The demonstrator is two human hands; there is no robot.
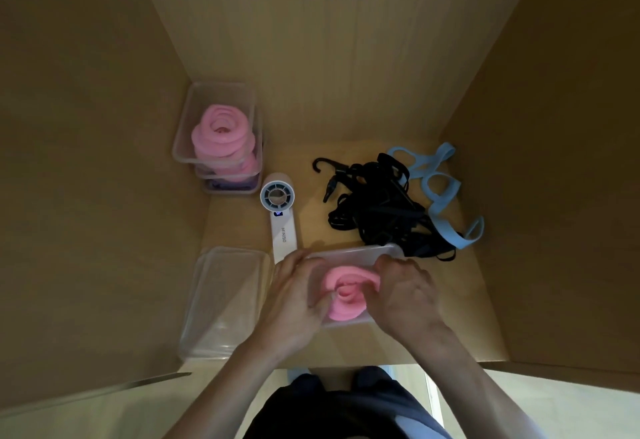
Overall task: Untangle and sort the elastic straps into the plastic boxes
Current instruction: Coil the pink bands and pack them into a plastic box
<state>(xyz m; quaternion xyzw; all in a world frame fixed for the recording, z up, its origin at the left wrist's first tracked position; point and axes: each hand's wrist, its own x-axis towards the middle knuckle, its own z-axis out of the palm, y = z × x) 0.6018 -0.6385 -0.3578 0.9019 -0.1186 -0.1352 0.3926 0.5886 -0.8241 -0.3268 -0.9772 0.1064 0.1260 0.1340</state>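
Pink strap coil (346,296) lies in the near clear box (349,253) at 6 o'clock, with its long axis from 1 to 7 o'clock. Left hand (294,303) holds its 9 o'clock side with curled fingers. Right hand (405,293) covers the 3 o'clock side; its grip I cannot tell. Stacked boxes (183,147) at 10 o'clock hold more pink coils (221,130).

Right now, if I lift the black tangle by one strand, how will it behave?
The black tangle is probably floppy: thin strands in loose loops. It would likely rise as one clump, since strands interlace. The blue strap lying against it may drag along.
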